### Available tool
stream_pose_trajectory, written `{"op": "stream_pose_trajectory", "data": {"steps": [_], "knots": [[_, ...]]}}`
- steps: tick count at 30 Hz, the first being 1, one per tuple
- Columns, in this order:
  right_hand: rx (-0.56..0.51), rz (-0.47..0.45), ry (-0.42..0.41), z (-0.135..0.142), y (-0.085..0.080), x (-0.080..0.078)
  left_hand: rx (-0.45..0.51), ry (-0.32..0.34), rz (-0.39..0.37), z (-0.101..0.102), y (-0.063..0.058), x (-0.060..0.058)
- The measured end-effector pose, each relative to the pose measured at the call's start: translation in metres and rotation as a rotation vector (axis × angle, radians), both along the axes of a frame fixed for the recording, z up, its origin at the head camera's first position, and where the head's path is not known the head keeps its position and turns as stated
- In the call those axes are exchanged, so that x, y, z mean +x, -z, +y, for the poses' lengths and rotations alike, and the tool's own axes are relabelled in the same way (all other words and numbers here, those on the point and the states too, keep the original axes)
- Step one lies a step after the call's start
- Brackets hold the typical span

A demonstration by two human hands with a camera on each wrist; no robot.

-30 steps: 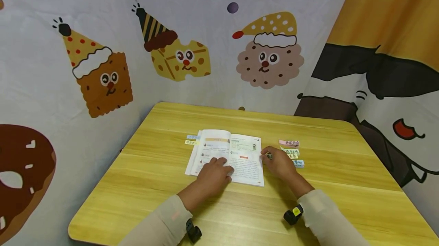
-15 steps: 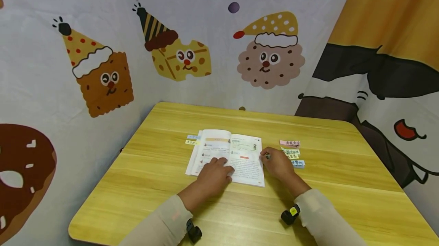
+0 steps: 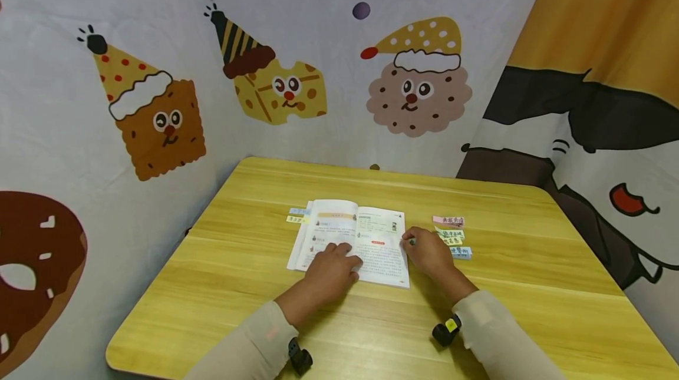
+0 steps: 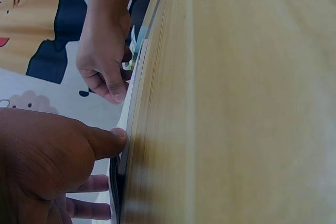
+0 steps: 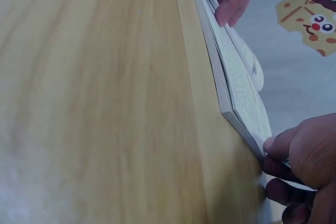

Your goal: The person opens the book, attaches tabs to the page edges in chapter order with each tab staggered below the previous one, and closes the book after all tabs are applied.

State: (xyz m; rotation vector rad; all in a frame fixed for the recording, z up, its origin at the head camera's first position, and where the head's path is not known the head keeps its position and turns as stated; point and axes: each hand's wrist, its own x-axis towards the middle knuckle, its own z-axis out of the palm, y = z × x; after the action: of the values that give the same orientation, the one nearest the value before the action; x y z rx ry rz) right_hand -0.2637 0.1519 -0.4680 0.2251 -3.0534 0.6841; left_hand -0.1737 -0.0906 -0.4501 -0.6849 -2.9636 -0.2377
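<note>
An open book (image 3: pixel 379 250) with printed pages lies on the table, its left-hand pages slightly bowed. My left hand (image 3: pixel 330 273) rests on the lower part of the spread, fingers extended across the centre fold. At the book's right edge my right hand (image 3: pixel 428 252) has thumb and forefinger together, pinching a small sticky note tab (image 3: pixel 412 241) mostly hidden by the fingers. In the right wrist view, the right thumb (image 5: pixel 270 144) lies at the page edge. Blue (image 3: pixel 299 212) and yellow sticky tabs (image 3: pixel 296 220) stick out from the book's left side.
Right of the book, pink (image 3: pixel 448 221), green (image 3: pixel 452 233) and blue sticky tabs (image 3: pixel 461 253) with handwriting lie on the wooden table (image 3: pixel 509 238); a yellow one is partly behind the right hand. A cartoon-printed curtain (image 3: pixel 339 144) stands behind the table.
My right hand has shifted slightly left against the book's right edge, and less of the tab between its fingers shows. The left hand and the book stay in place.
</note>
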Motion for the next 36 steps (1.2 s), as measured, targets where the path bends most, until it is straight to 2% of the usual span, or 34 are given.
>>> {"op": "stream_pose_trajectory", "data": {"steps": [16,22,29,36], "knots": [[0.069,-0.01,-0.001,-0.001,-0.007,0.001,-0.007,-0.005,-0.011,0.001,0.0,0.0],[0.055,-0.014,-0.007,0.003,-0.009,0.001,-0.01,-0.002,-0.006,0.001,0.0,0.0],[0.073,0.06,-0.047,0.008,-0.001,-0.001,-0.002,0.003,0.001,0.0,0.0,0.001],[0.063,0.093,-0.1,0.009,0.003,-0.001,0.006,0.006,-0.007,0.001,0.0,0.001]]}}
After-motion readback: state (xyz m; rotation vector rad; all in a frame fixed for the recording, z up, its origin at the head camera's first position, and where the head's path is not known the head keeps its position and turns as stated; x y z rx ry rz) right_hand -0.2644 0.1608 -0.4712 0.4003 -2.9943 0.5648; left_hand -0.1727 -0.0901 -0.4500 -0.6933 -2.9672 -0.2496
